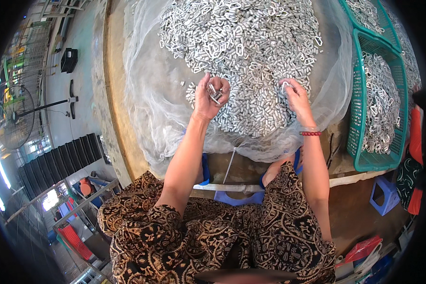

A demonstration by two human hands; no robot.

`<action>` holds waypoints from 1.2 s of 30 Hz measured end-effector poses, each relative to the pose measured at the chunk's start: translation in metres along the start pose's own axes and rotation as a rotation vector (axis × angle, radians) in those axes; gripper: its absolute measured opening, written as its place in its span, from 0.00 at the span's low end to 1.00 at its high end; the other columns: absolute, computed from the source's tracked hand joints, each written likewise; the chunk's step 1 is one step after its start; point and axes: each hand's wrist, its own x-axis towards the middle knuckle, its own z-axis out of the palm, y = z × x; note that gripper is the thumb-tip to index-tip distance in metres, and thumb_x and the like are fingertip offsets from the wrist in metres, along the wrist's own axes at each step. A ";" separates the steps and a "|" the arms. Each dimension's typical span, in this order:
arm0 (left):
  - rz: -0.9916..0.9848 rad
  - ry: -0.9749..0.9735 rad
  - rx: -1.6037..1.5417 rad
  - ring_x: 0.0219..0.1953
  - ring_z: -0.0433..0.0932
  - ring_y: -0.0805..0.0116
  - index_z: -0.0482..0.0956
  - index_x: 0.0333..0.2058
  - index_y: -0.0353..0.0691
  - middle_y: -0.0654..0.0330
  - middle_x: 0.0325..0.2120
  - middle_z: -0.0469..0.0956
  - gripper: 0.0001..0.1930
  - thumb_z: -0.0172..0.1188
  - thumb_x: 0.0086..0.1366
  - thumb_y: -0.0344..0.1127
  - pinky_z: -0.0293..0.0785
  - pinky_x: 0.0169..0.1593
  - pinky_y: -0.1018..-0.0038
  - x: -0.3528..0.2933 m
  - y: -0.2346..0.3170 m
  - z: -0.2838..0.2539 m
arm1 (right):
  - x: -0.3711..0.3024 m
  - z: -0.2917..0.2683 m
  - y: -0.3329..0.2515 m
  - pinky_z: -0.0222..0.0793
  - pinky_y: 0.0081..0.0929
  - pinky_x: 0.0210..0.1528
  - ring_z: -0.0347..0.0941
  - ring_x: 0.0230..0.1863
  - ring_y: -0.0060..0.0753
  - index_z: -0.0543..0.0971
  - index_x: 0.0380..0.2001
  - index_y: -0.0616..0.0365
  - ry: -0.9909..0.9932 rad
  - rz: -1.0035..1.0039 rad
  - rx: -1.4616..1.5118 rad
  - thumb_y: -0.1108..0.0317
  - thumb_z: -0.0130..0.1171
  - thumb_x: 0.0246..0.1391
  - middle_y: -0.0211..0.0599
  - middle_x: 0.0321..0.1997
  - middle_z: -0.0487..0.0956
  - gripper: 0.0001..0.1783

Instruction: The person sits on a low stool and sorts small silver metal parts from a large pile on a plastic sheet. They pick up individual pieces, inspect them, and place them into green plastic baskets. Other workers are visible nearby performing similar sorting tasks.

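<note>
A large heap of small silver metal pieces [265,111] lies in front of me on a clear plastic sheet. Short rounded sleeves make up most of its near side, and open metal loops [217,49] are mixed in towards the far side. My left hand [210,99], palm up at the heap's near left, has its fingers curled around several short metal pieces [215,93]. At the right side of the heap, my right hand [297,100] pinches a pale metal loop [285,85] between thumb and fingers. Its fingertips partly hide the loop.
On the right stands a green plastic basket [358,102] of metal loops, with another green basket [352,16] beyond it. The plastic sheet [146,99] bunches up around the heap. A blue stool [384,195] and a person's orange sleeve [415,137] are farther right.
</note>
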 end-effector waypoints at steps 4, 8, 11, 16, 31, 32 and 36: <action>-0.028 -0.135 -0.163 0.15 0.61 0.76 0.59 0.22 0.43 0.61 0.23 0.63 0.17 0.49 0.63 0.45 0.53 0.13 0.83 0.013 -0.007 -0.001 | -0.014 0.000 -0.016 0.38 0.13 0.12 0.44 0.11 0.07 0.78 0.47 0.53 -0.098 0.130 0.352 0.68 0.54 0.57 0.10 0.15 0.58 0.14; -0.118 0.121 0.457 0.16 0.62 0.79 0.70 0.29 0.42 0.65 0.19 0.66 0.05 0.55 0.61 0.35 0.58 0.17 0.84 0.030 -0.013 -0.009 | -0.022 -0.014 -0.022 0.47 0.12 0.16 0.53 0.17 0.09 0.77 0.46 0.58 -0.138 0.193 0.656 0.69 0.55 0.56 0.15 0.18 0.61 0.14; 0.161 -0.018 1.702 0.23 0.75 0.68 0.78 0.34 0.46 0.60 0.26 0.76 0.06 0.58 0.56 0.31 0.70 0.25 0.71 0.039 -0.020 -0.018 | -0.026 -0.020 -0.024 0.61 0.16 0.29 0.65 0.30 0.17 0.76 0.44 0.61 0.003 0.238 0.798 0.69 0.55 0.54 0.25 0.28 0.71 0.14; 0.254 -0.125 2.416 0.30 0.78 0.56 0.77 0.37 0.49 0.59 0.31 0.78 0.09 0.56 0.57 0.33 0.75 0.33 0.63 0.044 -0.033 -0.033 | -0.030 -0.030 -0.021 0.65 0.24 0.31 0.69 0.30 0.27 0.75 0.32 0.61 -0.034 0.130 0.971 0.69 0.54 0.51 0.32 0.29 0.73 0.07; 0.104 -0.074 -0.002 0.12 0.56 0.79 0.66 0.29 0.43 0.66 0.20 0.60 0.09 0.50 0.63 0.40 0.56 0.17 0.82 0.007 0.028 0.007 | -0.005 0.004 -0.005 0.69 0.43 0.35 0.75 0.36 0.51 0.74 0.38 0.57 0.107 -0.081 -0.864 0.64 0.58 0.50 0.48 0.31 0.78 0.13; 0.104 -0.145 -0.123 0.11 0.56 0.79 0.64 0.27 0.44 0.66 0.20 0.60 0.10 0.49 0.63 0.41 0.55 0.16 0.81 0.011 0.023 0.013 | -0.007 0.004 -0.007 0.69 0.41 0.35 0.75 0.34 0.49 0.74 0.35 0.58 0.122 -0.087 -0.742 0.63 0.58 0.50 0.47 0.30 0.78 0.12; 0.068 -0.225 -0.266 0.12 0.57 0.80 0.66 0.28 0.45 0.66 0.23 0.61 0.09 0.51 0.61 0.41 0.55 0.16 0.82 0.030 0.013 0.037 | -0.013 -0.002 -0.010 0.66 0.32 0.30 0.70 0.23 0.37 0.77 0.30 0.63 0.164 -0.076 -0.376 0.61 0.61 0.49 0.42 0.21 0.76 0.14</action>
